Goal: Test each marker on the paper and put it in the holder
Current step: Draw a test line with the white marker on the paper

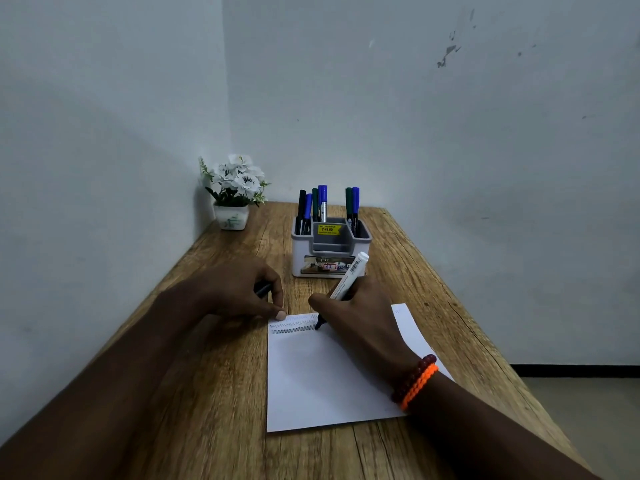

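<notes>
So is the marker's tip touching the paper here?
Touching. The head view shows the marker, held in the right hand, with its dark tip meeting the paper at the end of a zigzag line.

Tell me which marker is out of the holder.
The white-barrelled marker gripped in the right hand, tip on the white paper; the others stand capped in the grey holder.

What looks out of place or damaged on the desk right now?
Nothing on the desk stands out. The paper lies flat and slightly turned, the holder stands upright with its markers upright. Only the wall shows dark scuff marks.
</notes>
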Tool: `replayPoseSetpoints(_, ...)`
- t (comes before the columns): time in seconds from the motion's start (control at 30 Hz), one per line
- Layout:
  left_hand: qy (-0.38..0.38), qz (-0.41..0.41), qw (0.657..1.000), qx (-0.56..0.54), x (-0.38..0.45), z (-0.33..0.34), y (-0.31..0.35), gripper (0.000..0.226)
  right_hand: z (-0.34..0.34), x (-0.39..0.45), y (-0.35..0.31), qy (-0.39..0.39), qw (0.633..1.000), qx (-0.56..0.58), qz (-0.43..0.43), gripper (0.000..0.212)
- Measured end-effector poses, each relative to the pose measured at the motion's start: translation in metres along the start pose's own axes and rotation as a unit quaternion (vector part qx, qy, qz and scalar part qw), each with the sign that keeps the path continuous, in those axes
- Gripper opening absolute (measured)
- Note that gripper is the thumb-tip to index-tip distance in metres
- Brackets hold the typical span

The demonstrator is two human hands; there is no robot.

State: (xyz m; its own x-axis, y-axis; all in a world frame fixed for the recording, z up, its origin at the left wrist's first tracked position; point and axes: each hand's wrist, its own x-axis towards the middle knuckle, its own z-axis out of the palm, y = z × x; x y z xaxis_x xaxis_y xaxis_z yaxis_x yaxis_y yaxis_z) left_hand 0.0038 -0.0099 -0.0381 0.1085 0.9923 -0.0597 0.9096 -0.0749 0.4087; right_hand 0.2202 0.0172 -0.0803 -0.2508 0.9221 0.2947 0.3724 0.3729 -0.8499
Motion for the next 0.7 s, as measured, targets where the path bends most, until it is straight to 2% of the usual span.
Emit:
replayPoseSetpoints(0.2, -0.003, 0.001, 1.000, 0.001, 0.000, -0.001, 0.001, 0.020, -0.001, 0.002, 0.002, 0.008, 1.000, 0.008, 0.001, 0.025)
replayPoseSetpoints(0.37, 0.002, -0.002, 1.000, 0.000, 0.000, 0.000, -0.001, 0.020, -0.003, 0.003, 0.001, 0.014, 0.999, 0.041, 0.018, 0.024)
replayPoseSetpoints(0.47, 0.028, 0.009, 1.000, -0.010, -0.001, 0.000, -0.004, 0.020, -0.009, 0.005, -0.003, 0.030, 0.997, 0.069, 0.009, 0.010)
replayPoseSetpoints(0.6, 0.124, 0.057, 0.986, -0.097, 0.001, 0.000, -0.006, 0.015, -0.020, 0.007, -0.009, 0.043, 0.985, 0.166, 0.031, 0.013)
replayPoseSetpoints(0.7, 0.133, 0.072, 0.967, -0.207, 0.003, 0.000, -0.002, 0.014, -0.028, 0.011, -0.011, 0.040, 0.970, 0.235, 0.054, 0.015)
